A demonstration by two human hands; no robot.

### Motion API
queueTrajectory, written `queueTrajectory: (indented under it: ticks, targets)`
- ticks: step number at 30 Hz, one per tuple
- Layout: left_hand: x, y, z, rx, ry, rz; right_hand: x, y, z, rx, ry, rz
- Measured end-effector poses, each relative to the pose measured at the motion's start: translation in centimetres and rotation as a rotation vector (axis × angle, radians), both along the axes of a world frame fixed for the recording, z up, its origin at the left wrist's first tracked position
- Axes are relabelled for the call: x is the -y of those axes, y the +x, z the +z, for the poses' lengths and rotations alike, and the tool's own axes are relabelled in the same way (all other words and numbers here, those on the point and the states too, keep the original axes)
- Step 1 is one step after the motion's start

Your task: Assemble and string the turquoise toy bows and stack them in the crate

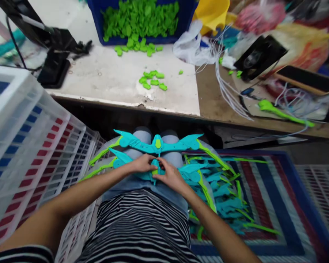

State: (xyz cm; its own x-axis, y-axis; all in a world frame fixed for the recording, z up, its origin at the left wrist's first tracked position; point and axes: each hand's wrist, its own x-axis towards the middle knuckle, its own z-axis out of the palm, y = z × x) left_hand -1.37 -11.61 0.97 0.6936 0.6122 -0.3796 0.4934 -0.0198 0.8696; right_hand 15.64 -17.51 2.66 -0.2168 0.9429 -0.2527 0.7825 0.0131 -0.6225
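Observation:
Two turquoise-and-lime plastic toy bows lie across my lap, one behind the other. The farther toy bow (170, 147) has a lime piece set in its middle, and neither hand is on it. At the centre of the nearer toy bow (192, 174), my left hand (144, 163) and my right hand (170, 176) come together with bent fingers. My left fingertips grip its middle from the left. From the right, my right thumb and fingers close around the same part, by a small lime piece (154, 171). My fingers partly hide that spot.
Beyond my knees is a worktable (112, 84) with loose lime pieces (152, 79) and a blue bin (98, 27) full of them. A white plastic basket (38, 120) stands at left. More toy bows (227, 197) lie on a striped surface at right. A phone (308, 78) sits amid cords.

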Motion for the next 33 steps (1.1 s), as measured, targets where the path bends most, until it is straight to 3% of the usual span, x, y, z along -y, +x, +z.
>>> queueTrajectory:
  ticks: [3, 6, 8, 10, 13, 16, 20, 24, 27, 30, 33]
  targets:
    - [3.0, 0.4, 0.4, -0.074, 0.335, 0.113, -4.8, 1.5, 3.4, 0.050, 0.173, 0.076]
    - [6.3, 0.8, 0.0, -0.169, 0.612, 0.057, -13.2, 2.2, 6.6, 0.190, 0.539, -0.058]
    - [7.4, 1.1, -0.4, -0.262, 0.673, -0.035, -19.2, 1.7, 7.6, 0.290, 0.656, -0.096]
    - [7.5, 1.4, -0.6, -0.338, 0.679, -0.104, -24.2, 0.5, 7.8, 0.337, 0.677, -0.072]
    - [6.4, 1.5, -0.1, -0.387, 0.623, -0.154, -28.3, -1.3, 7.6, 0.375, 0.620, -0.037]
    - [5.2, 1.3, 1.5, -0.363, 0.550, -0.166, -28.8, -1.3, 8.4, 0.363, 0.560, -0.089]
    - [3.7, 0.7, 4.9, -0.295, 0.466, -0.193, -26.8, 1.5, 10.2, 0.251, 0.402, -0.301]
    - [1.2, 0.5, 7.1, -0.216, 0.211, -0.267, -24.5, 4.1, 10.8, 0.221, 0.203, -0.490]
    - [-0.6, 0.6, 5.9, -0.079, -0.068, -0.274, -23.6, 4.8, 10.6, 0.262, 0.211, -0.520]
    - [-1.3, 0.5, 2.8, -0.021, -0.390, -0.206, -23.5, 4.9, 10.7, 0.287, 0.231, -0.486]
    - [-1.2, 0.2, 0.0, 0.019, -0.528, -0.156, -23.8, 5.1, 10.7, 0.313, 0.328, -0.450]
